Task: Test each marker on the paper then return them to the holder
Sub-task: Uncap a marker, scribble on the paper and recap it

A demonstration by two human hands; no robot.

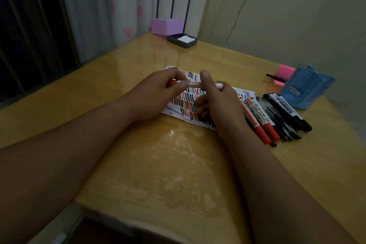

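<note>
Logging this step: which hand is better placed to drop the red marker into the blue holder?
Likely right: the right hand grips the red marker, and the blue holder stands on that side, away from the left hand.

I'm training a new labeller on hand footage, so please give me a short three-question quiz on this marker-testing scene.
1. True or false: the left hand and the right hand both hold one red marker.
2. Seen from the person, the pile of markers lies on which side of the paper? A) left B) right C) beyond its far edge
3. Fill in: the strokes on the paper are red and ____.

Key: 1 true; 2 B; 3 black.
</note>
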